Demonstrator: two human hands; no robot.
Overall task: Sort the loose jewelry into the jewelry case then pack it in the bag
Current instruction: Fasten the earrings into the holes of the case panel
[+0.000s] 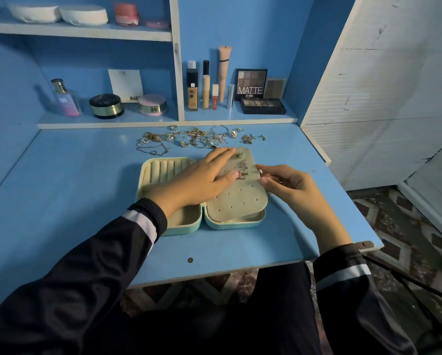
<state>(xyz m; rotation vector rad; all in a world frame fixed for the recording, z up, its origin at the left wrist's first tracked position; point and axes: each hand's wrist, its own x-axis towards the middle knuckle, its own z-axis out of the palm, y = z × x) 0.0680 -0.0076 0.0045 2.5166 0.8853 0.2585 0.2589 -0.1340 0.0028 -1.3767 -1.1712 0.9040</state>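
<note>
An open mint-green jewelry case [181,228] lies on the blue desk. Its right half carries a beige earring panel [236,198] with holes, and three earrings [241,174] are pinned near its top. My left hand [202,175] lies flat with straight fingers across the case and the panel, its thumb next to a bow-shaped earring. At the panel's right edge my right hand [289,185] pinches the panel's edge between fingertips and thumb. A pile of loose gold and silver jewelry [197,138] lies behind the case. No bag is in view.
Ring rolls [163,170] fill the case's upper left. Cosmetics stand on the shelf behind: a perfume bottle [63,98], jars [106,105], foundation tubes [206,90] and eyeshadow palettes [262,105]. The desk edge [214,278] runs near my lap. A white wall [394,98] is to the right.
</note>
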